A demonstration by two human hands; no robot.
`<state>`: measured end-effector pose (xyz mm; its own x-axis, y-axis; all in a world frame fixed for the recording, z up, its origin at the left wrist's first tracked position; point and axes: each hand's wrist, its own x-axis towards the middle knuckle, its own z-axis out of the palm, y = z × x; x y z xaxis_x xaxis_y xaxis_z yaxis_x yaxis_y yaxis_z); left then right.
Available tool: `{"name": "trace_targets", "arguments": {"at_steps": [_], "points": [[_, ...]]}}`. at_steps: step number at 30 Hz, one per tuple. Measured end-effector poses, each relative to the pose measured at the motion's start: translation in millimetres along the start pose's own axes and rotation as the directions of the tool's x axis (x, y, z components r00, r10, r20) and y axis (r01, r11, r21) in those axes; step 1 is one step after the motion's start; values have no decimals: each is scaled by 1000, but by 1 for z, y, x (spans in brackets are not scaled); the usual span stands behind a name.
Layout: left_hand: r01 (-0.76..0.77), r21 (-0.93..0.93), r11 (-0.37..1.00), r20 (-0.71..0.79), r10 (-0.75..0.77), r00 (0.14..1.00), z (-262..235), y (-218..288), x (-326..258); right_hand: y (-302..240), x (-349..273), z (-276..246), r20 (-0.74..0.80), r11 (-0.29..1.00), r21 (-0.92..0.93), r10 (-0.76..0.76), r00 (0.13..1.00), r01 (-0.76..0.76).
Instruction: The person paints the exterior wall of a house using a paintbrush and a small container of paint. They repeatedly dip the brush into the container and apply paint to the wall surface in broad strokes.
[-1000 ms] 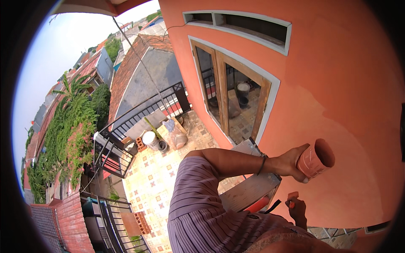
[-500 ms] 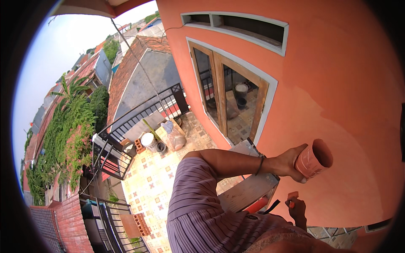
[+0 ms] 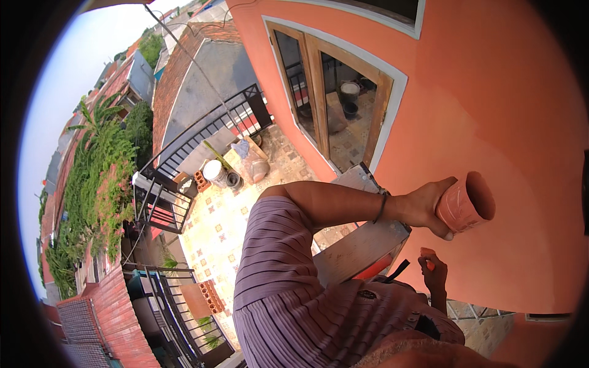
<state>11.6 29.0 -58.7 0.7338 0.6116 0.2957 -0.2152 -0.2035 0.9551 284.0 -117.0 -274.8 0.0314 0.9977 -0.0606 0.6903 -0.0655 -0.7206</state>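
Out at the right, my left hand (image 3: 423, 207) is closed around a paint-smeared, orange cup (image 3: 461, 207). The cup tilts, with its mouth turned toward the orange wall (image 3: 515, 135); its inside looks dark and coated with orange. Lower down, my right hand (image 3: 434, 270) is closed on a small orange paintbrush (image 3: 427, 253), mostly covered by the fingers. The brush is near the wall, but I cannot tell whether it touches. Lighter and darker orange areas show on the wall beside both hands.
Under my left arm stands a metal ladder (image 3: 359, 253). Glazed wooden doors (image 3: 350, 104) are set in the wall. Far below, the tiled balcony floor (image 3: 215, 245) holds a white bucket (image 3: 215, 172), a dark pot (image 3: 234, 180) and a bag (image 3: 254, 167). Black railing (image 3: 202, 135) edges it.
The view has shifted, so the doors and balcony sit higher. The cup appears slightly farther up and right, still in my left hand. My right hand has moved up a little and turned, with the brush showing less.
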Motion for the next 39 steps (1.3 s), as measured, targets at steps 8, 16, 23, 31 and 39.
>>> {"name": "trace_targets", "arguments": {"at_steps": [8,16,23,31,39], "points": [[6,10,1000,-9,-5,1000,-1,2,1,-19,2,-8,2,941,161,302,953,-298],[67,40,997,19,-68,998,-4,-1,2,1,3,1,-179,967,222,170,969,-129],[20,8,1000,22,-20,1000,-4,-10,3,14,9,-4,-98,746,594,440,893,-302],[16,38,999,26,-17,1000,-3,-8,4,7,9,-2,-172,851,499,282,944,-163],[-8,-51,999,24,9,1000,0,-1,4,0,7,-15,-412,994,3,-99,906,110]]}}
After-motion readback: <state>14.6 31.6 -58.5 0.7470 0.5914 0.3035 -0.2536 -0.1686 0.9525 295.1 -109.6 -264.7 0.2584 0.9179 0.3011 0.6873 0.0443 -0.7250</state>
